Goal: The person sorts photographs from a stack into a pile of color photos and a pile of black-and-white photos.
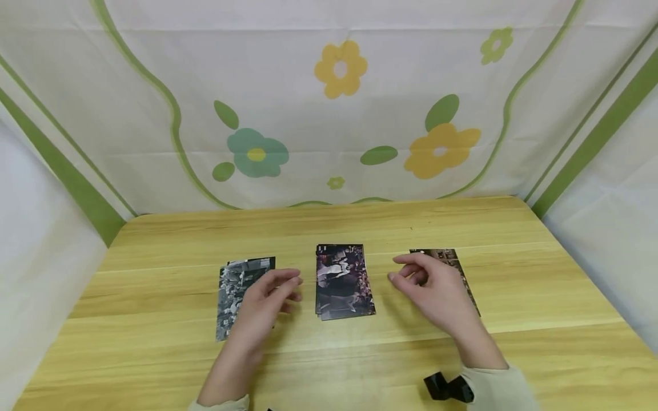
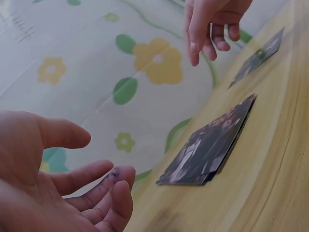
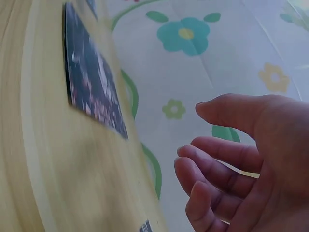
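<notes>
In the head view a small stack of dark photo cards [image 1: 343,282] lies in the middle of the table, its edges slightly uneven. My left hand [image 1: 267,302] hovers left of it with loosely bent fingers and nothing between them. Partly hidden under that hand is a pile of black-and-white photo cards [image 1: 233,297]. On the other side my right hand [image 1: 437,291], also holding nothing, hangs over a third photo card [image 1: 452,257] and covers most of it. The left wrist view shows the middle stack [image 2: 207,145] beyond the spread thumb and fingers.
The wood-grain table [image 1: 169,365] reaches back to a white cloth [image 1: 288,74] printed with flowers, which also encloses both sides. A black strap end [image 1: 447,388] sticks out by the right sleeve [image 1: 498,388].
</notes>
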Tool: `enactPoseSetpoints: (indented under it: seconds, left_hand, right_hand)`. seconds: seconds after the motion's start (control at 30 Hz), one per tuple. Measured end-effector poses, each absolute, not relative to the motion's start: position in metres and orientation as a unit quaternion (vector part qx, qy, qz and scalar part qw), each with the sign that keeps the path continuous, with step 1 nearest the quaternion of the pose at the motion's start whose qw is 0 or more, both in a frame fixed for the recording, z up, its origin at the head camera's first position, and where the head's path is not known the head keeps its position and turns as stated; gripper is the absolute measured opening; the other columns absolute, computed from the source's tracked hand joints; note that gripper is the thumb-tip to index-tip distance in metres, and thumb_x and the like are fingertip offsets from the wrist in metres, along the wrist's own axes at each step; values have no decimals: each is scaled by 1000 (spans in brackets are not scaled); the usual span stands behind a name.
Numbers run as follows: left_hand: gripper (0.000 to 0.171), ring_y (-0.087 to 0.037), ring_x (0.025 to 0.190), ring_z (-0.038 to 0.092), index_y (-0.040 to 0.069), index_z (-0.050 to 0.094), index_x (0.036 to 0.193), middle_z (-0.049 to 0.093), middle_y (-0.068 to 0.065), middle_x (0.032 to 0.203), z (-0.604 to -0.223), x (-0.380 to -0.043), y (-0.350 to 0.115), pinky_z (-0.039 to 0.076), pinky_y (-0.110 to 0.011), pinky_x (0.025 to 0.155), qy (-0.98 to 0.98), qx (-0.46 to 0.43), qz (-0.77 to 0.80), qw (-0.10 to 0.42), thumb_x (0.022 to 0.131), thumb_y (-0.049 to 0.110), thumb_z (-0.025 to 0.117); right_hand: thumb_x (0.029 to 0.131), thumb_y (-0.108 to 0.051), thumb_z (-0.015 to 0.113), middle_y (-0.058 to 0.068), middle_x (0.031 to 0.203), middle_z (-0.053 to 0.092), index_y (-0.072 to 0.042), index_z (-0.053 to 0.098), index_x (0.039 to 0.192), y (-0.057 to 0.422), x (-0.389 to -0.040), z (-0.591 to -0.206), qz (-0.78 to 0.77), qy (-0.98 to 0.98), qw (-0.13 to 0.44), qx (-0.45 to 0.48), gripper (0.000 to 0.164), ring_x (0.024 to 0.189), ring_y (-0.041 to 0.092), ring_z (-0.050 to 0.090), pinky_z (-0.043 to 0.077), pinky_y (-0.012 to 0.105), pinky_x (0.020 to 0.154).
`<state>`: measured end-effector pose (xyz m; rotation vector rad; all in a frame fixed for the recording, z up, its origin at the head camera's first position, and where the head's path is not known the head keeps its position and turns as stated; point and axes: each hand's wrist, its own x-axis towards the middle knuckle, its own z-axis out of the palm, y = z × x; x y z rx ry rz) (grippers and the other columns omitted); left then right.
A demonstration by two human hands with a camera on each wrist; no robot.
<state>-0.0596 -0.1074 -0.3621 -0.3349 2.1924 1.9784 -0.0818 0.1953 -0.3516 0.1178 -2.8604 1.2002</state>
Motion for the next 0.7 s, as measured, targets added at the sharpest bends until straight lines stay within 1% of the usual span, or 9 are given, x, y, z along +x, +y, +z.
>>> enactPoseSetpoints:
  seconds: [0.2, 0.37, 0.57, 0.7]
  left_hand:
    - [39, -21, 104, 69, 7, 65, 141, 72, -12, 132, -366, -59, -122, 58, -32, 83, 736, -125, 658, 97, 109, 29, 63]
    - [39, -21, 106, 69, 8, 65, 142, 71, -12, 135, -368, -60, -126, 58, -33, 87, 738, -128, 655, 96, 109, 29, 63]
    - [39, -21, 105, 69, 7, 65, 141, 71, -12, 132, -368, -60, -125, 58, -32, 85, 740, -128, 653, 98, 109, 28, 64]
    - [37, -21, 104, 70, 6, 66, 140, 72, -13, 129, -369, -61, -122, 58, -32, 83, 742, -126, 652, 94, 108, 26, 64]
  right_hand:
    - [97, -30, 81, 0, 103, 76, -12, 74, 132, 185, -81, -353, 394, -919, 11, 32, 39, 90, 13, 67, 53, 23, 73]
    - [98, -34, 80, -1, 105, 76, -12, 74, 132, 186, -81, -354, 387, -922, 4, 27, 41, 91, 12, 66, 52, 24, 74]
    - [98, -36, 80, -1, 105, 76, -13, 74, 132, 186, -83, -356, 388, -921, 5, 26, 41, 91, 11, 66, 52, 25, 75]
    - [98, -33, 81, -1, 105, 76, -12, 74, 131, 186, -84, -358, 392, -919, 4, 26, 40, 91, 12, 67, 52, 24, 75]
